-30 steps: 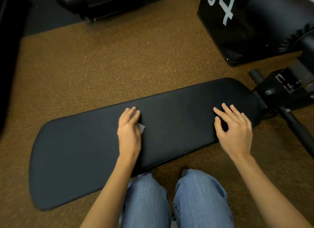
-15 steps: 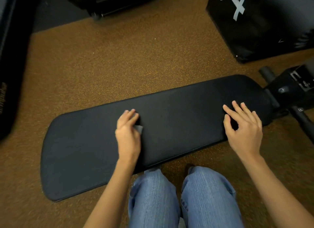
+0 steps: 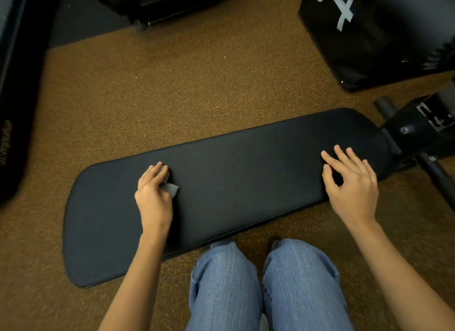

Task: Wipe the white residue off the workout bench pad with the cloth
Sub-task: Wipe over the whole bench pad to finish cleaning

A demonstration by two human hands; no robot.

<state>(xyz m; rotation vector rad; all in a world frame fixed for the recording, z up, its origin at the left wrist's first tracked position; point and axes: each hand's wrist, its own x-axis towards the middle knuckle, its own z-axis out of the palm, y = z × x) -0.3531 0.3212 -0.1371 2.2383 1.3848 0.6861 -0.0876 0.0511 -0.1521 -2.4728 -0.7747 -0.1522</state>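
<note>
Wiping nearly finished, I judge: my left hand [image 3: 154, 199] is pressing the grey cloth [image 3: 171, 189], fingers curled over it, on the bench pad [image 3: 246, 183], my right hand [image 3: 350, 185] is resting open, and I am seeing no white residue.

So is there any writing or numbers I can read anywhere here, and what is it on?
"4", after a cut-off rounded digit: white numerals on the black box, top right.
Pale lettering on the dark equipment at the left edge: too blurred to read.
Markings on the bench frame: too small to read.
</note>
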